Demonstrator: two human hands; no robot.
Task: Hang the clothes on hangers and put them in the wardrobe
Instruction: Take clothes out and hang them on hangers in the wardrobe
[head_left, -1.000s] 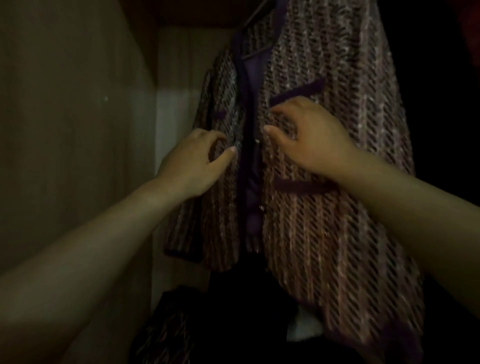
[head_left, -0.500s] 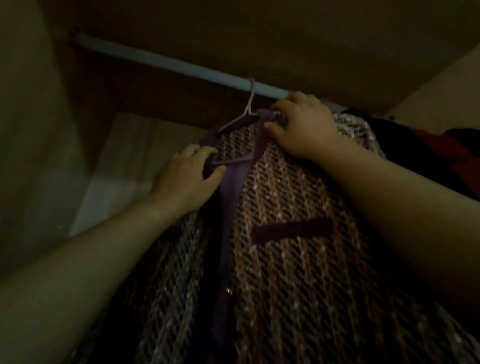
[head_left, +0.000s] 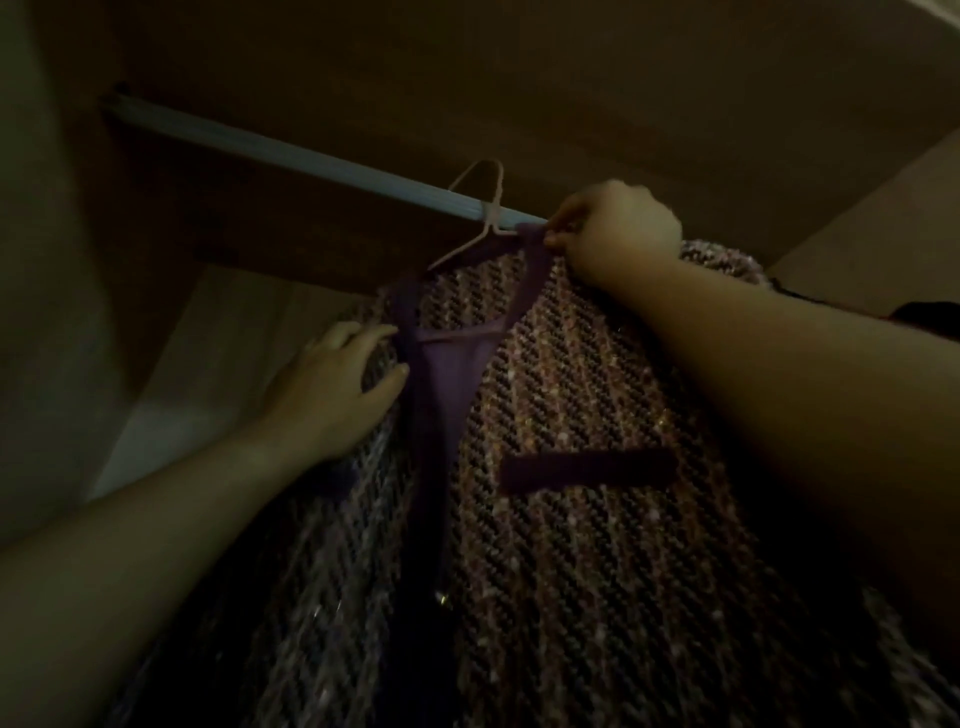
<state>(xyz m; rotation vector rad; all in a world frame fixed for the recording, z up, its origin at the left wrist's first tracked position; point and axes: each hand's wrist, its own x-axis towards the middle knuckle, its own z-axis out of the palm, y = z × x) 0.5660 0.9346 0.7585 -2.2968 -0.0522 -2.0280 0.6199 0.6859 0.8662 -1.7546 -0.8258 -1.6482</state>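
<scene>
Now the left hand (head_left: 332, 395) is loosening, fingers (head_left: 358, 332) spread, on the jacket (head_left: 597, 545); right hand (head_left: 618, 228) is pinching its collar (head_left: 535, 265), probably tidying.

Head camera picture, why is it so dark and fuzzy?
Head view: the wardrobe is dimly lit, so the tweed jacket looks grainy and soft; the pale rail catches the most light; the lower corners sink into near black; no glare anywhere.
</scene>
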